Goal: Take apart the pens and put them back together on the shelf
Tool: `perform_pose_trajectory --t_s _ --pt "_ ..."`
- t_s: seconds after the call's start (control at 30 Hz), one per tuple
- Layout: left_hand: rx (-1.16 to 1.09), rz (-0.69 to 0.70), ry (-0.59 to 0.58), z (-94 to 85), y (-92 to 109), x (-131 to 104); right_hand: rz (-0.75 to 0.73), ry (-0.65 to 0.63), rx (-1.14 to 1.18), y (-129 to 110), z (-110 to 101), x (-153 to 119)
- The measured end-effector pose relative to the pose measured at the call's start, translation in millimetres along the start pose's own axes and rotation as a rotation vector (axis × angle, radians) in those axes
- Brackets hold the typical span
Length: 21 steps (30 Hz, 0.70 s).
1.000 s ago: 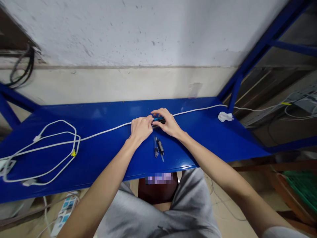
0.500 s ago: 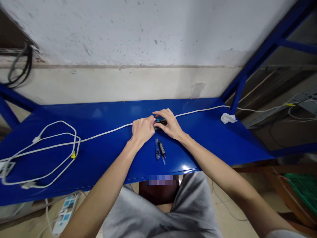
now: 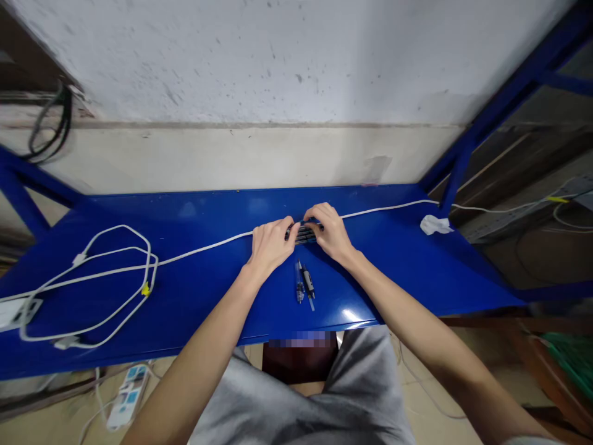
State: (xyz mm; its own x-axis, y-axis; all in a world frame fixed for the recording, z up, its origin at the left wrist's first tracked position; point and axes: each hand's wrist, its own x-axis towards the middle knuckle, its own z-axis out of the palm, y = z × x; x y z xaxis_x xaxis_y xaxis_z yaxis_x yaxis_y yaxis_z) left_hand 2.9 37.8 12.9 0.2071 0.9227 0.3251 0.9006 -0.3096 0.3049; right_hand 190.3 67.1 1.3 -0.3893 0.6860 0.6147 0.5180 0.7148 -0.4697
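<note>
Several dark pens (image 3: 304, 235) lie side by side in a row on the blue table (image 3: 199, 296). My left hand (image 3: 273, 241) is closed around the left ends of the row, thumb on the near side. At the right ends, my right hand (image 3: 328, 232) has curled fingers and thumb pinched on the pens. Part of the row is hidden by both hands. Nearer to me lie a clear pen barrel (image 3: 299, 284) and, touching or just beside it, a dark and grey pen part (image 3: 307, 280) with a thin tip.
A white cable (image 3: 194, 250) runs across the table behind the pens and loops at the left. Crumpled white tissue (image 3: 435, 225) lies at the right. Blue frame posts (image 3: 456, 170) stand at the sides, with a wall (image 3: 278, 154) behind. A power strip (image 3: 127, 398) is below.
My hands have moved slightly apart, showing more of the pen row between them. My right fingers have closed in on the pens. The view has shifted a little.
</note>
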Motion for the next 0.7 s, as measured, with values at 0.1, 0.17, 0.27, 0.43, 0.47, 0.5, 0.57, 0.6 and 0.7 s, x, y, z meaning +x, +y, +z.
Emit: perform_pose_trajectory --t_s 0.1,0.17,0.27,0.43,0.47,0.5,0.57,0.6,0.7 --pt "-0.053 0.029 0.027 1.6 -1 -1 -0.013 -0.008 -0.016 5 -3 0" --pt "-0.054 0.071 0.051 2.9 -3 0 -0.041 -0.062 -0.04 6 -5 0" --pt "0.002 0.138 0.088 5.4 -8 1 -0.076 -0.147 -0.058 4 -4 -1" --pt "0.058 0.202 0.105 9.7 -13 4 -0.025 -0.158 -0.049 2 4 -1" --pt "0.054 0.206 0.108 10.4 -13 5 -0.013 -0.147 -0.053 3 5 -1" --pt "0.048 0.206 0.112 10.8 -14 5 0.001 -0.134 -0.055 5 6 -1" --pt "0.034 0.188 0.126 11.2 -17 6 0.036 -0.107 -0.054 9 4 -1" --pt "0.027 0.173 0.134 11.1 -18 6 0.057 -0.092 -0.053 11 3 0" --pt "0.0 0.129 0.171 10.5 -25 6 0.133 -0.02 -0.051 16 -5 0"
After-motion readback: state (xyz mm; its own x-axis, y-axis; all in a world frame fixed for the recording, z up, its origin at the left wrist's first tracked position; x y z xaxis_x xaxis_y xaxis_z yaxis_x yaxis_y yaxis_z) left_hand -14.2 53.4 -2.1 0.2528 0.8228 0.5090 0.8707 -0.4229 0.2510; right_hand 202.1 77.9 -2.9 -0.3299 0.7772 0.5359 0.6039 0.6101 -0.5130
